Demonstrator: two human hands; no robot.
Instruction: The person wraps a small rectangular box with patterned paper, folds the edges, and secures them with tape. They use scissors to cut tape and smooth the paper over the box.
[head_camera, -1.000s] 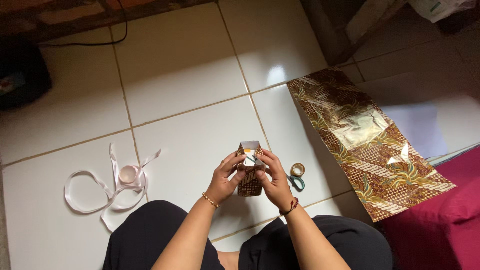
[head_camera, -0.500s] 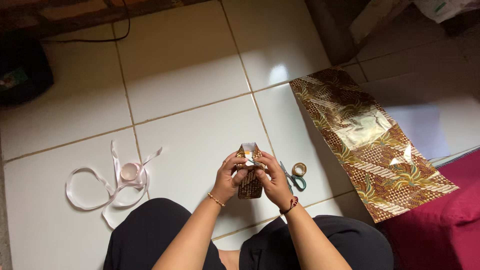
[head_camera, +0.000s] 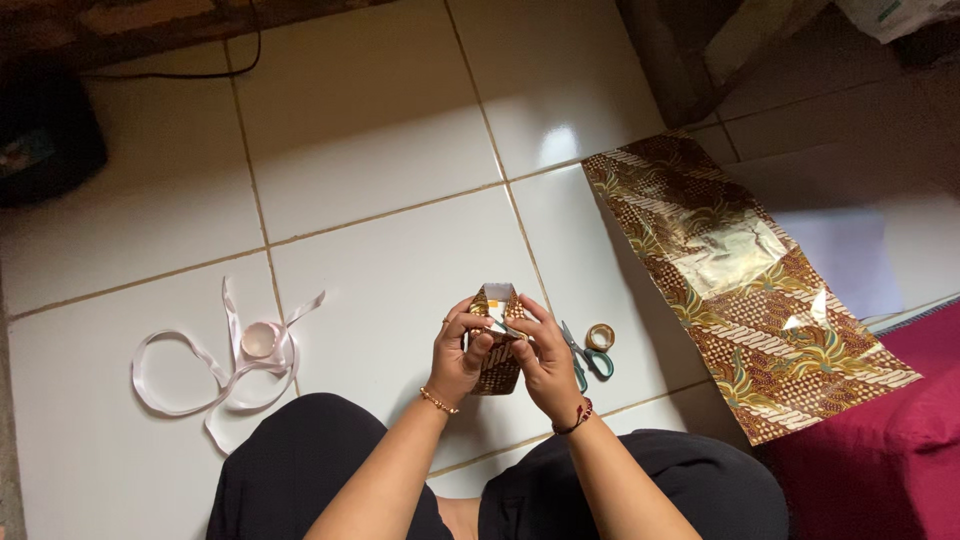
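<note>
Both my hands, left (head_camera: 458, 352) and right (head_camera: 545, 358), clasp a small box wrapped in brown-gold patterned paper (head_camera: 497, 340); green-handled scissors (head_camera: 585, 358) lie at three o'clock.

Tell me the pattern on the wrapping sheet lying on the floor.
The wrapping sheet is glossy brown and gold with batik-like diagonal bands and leaf motifs, seen in the head view.

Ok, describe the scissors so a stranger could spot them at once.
Start at the white tiled floor and find the long brown and gold sheet of wrapping paper. Between its near end and the right hand lie the scissors, green-handled, beside a small roll of tape. They are the only bladed thing there.
</note>
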